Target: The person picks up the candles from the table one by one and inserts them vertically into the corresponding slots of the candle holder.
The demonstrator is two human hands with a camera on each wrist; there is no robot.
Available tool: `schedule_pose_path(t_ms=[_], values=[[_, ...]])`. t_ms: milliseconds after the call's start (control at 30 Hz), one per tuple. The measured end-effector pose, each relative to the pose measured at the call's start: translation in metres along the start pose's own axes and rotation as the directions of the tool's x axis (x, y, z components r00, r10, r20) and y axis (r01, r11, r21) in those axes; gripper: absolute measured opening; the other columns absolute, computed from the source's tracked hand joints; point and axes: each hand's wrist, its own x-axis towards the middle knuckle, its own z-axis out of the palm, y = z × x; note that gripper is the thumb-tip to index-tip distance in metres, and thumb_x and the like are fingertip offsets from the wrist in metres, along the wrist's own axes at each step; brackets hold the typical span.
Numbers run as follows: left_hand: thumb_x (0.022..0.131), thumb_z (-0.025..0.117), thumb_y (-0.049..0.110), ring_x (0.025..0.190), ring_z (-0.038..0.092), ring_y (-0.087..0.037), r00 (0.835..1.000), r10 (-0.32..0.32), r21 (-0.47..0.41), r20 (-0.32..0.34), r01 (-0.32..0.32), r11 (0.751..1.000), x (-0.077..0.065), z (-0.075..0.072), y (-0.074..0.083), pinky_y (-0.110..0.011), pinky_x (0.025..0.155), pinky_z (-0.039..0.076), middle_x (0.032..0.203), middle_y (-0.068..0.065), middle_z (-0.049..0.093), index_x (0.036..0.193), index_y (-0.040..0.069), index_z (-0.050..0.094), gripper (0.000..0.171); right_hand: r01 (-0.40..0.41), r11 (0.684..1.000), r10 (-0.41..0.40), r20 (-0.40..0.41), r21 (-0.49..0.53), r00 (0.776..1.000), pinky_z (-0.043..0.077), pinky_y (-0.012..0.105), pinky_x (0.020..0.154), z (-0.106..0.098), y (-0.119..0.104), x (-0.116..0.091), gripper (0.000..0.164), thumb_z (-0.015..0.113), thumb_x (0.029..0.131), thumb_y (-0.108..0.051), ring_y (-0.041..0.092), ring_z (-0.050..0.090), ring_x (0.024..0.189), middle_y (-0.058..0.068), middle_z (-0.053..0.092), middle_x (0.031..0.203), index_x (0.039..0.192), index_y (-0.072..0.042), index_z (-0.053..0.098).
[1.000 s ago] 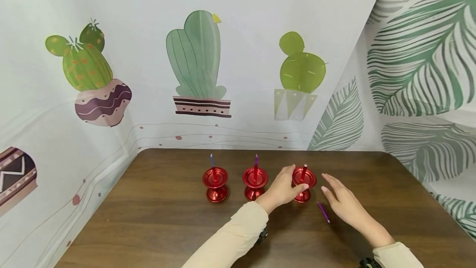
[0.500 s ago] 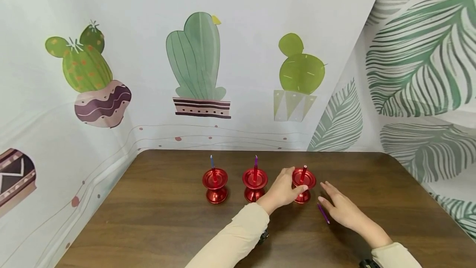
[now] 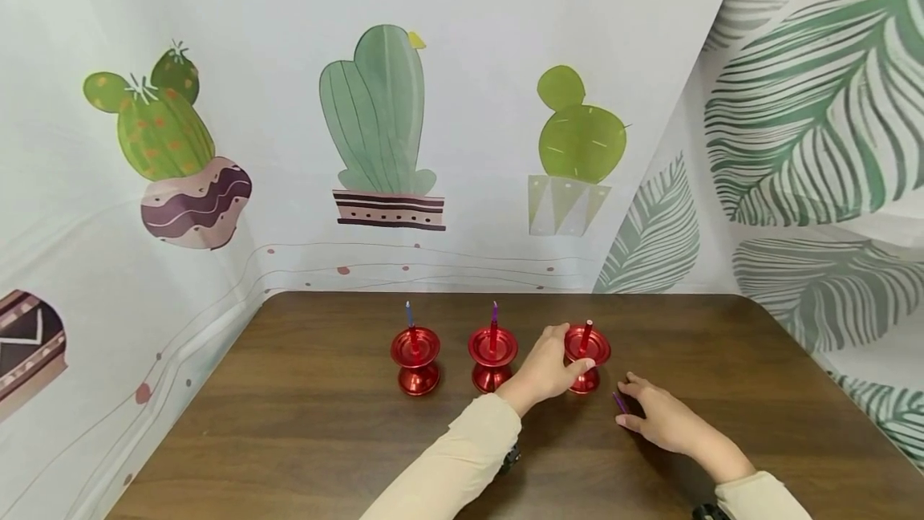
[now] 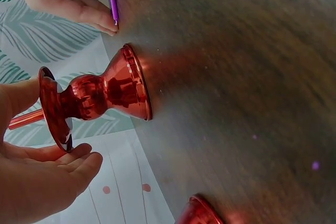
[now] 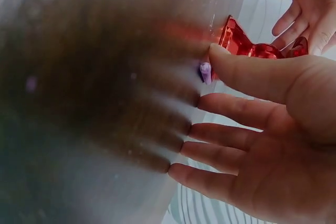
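My left hand (image 3: 541, 367) grips a red metallic candle holder (image 3: 588, 382), thumb and fingers at opposite sides of its dish. In the left wrist view the holder's dish (image 4: 52, 109) has a short red tube (image 4: 26, 118) rising from its middle. A thin purple candle (image 3: 620, 402) lies on the table to the right of this holder. My right hand (image 3: 667, 420) is low over the candle, thumb on the near side and fingers on the far side. In the right wrist view the fingers are spread, fingertips at the tabletop, with the candle (image 5: 206, 72) in the gap beside the thumb.
Left of my left hand stand two more red candle holders, one with a purple candle (image 3: 494, 311) and one with a blue candle (image 3: 409, 314). The brown wooden table (image 3: 289, 424) meets a printed cactus cloth (image 3: 476, 103) at the back.
My right hand has come down and toward me, from beside the holder to over the purple candle, partly covering it. My left hand stays on the holder.
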Motion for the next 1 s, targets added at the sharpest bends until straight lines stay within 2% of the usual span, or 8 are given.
schedule_pose_path(t_ms=[100,200,333,433,567,667,767,1000], values=[[0.089,0.069,0.030,0.123,0.051,-0.019,1.000,-0.003,-0.007,0.000,0.003,1.000,0.000,0.001,-0.001,-0.028,0.102,0.043,0.136,-0.013,0.049,0.142,-0.001,0.040,0.068,0.031,0.999,-0.032,-0.067,-0.020,0.997,0.043,0.060,0.091,0.002,-0.002,0.000,0.039,0.076,0.080,-0.011,0.054,0.052,0.111,0.041,0.051,0.122,0.109,0.012,0.063],[0.089,0.070,0.030,0.123,0.051,-0.019,1.000,0.000,-0.012,-0.002,0.000,1.000,0.000,0.001,-0.002,-0.028,0.102,0.042,0.136,-0.013,0.049,0.141,-0.002,0.041,0.067,0.025,0.999,-0.029,-0.118,-0.034,0.993,0.052,0.052,0.078,0.003,-0.005,0.001,0.021,0.078,0.077,-0.006,0.037,0.065,0.088,0.025,0.065,0.103,0.092,0.001,0.066],[0.089,0.070,0.029,0.123,0.051,-0.019,1.000,0.007,-0.009,-0.005,-0.007,1.000,0.000,0.001,-0.002,-0.028,0.102,0.042,0.136,-0.014,0.049,0.141,-0.002,0.041,0.067,0.007,0.998,-0.017,-0.156,-0.065,0.988,0.045,0.035,0.058,0.004,-0.007,0.002,0.025,0.078,0.075,-0.002,0.015,0.050,0.066,0.001,0.056,0.082,0.074,-0.012,0.055],[0.089,0.070,0.028,0.123,0.051,-0.020,1.000,0.022,-0.006,-0.011,-0.022,1.000,0.000,0.002,-0.001,-0.028,0.102,0.042,0.135,-0.014,0.049,0.140,-0.003,0.041,0.067,0.010,0.995,-0.025,-0.157,-0.095,0.987,0.043,0.034,0.059,0.005,-0.008,0.003,0.030,0.076,0.074,0.002,0.019,0.050,0.070,0.005,0.053,0.085,0.068,-0.013,0.051],[0.089,0.069,0.028,0.124,0.050,-0.019,1.000,0.020,0.003,-0.010,-0.020,1.000,0.000,0.001,0.000,-0.027,0.102,0.042,0.135,-0.014,0.050,0.140,-0.003,0.041,0.066,0.002,0.994,-0.015,-0.125,-0.111,0.992,0.047,0.041,0.063,0.003,-0.009,0.003,0.030,0.072,0.076,0.006,0.035,0.056,0.083,0.016,0.057,0.098,0.068,-0.011,0.049],[0.089,0.069,0.029,0.124,0.049,-0.018,1.000,0.016,0.015,-0.010,-0.016,1.000,0.000,0.001,0.000,-0.026,0.102,0.042,0.135,-0.013,0.050,0.141,-0.003,0.041,0.067,-0.025,0.997,0.015,-0.118,-0.076,0.993,0.045,0.038,0.059,0.000,-0.009,0.003,0.028,0.067,0.078,0.009,0.031,0.054,0.079,0.012,0.055,0.090,0.070,-0.010,0.048],[0.089,0.069,0.029,0.124,0.049,-0.018,1.000,0.022,0.023,-0.014,-0.021,1.000,0.000,0.001,0.000,-0.026,0.103,0.041,0.134,-0.013,0.050,0.140,-0.003,0.041,0.067,-0.057,0.997,0.051,-0.132,-0.045,0.990,0.038,0.032,0.056,-0.005,-0.008,0.003,0.024,0.064,0.080,0.009,0.021,0.044,0.069,0.004,0.045,0.078,0.074,-0.008,0.048],[0.090,0.068,0.030,0.126,0.048,-0.019,0.999,0.029,0.055,-0.015,-0.028,0.998,-0.001,0.002,0.001,-0.026,0.103,0.040,0.134,-0.013,0.050,0.140,-0.004,0.041,0.066,-0.123,0.992,0.113,-0.221,-0.035,0.969,0.038,0.035,0.055,-0.023,-0.009,0.006,0.015,0.060,0.081,0.006,0.022,0.045,0.066,0.007,0.047,0.077,0.078,-0.003,0.050]])
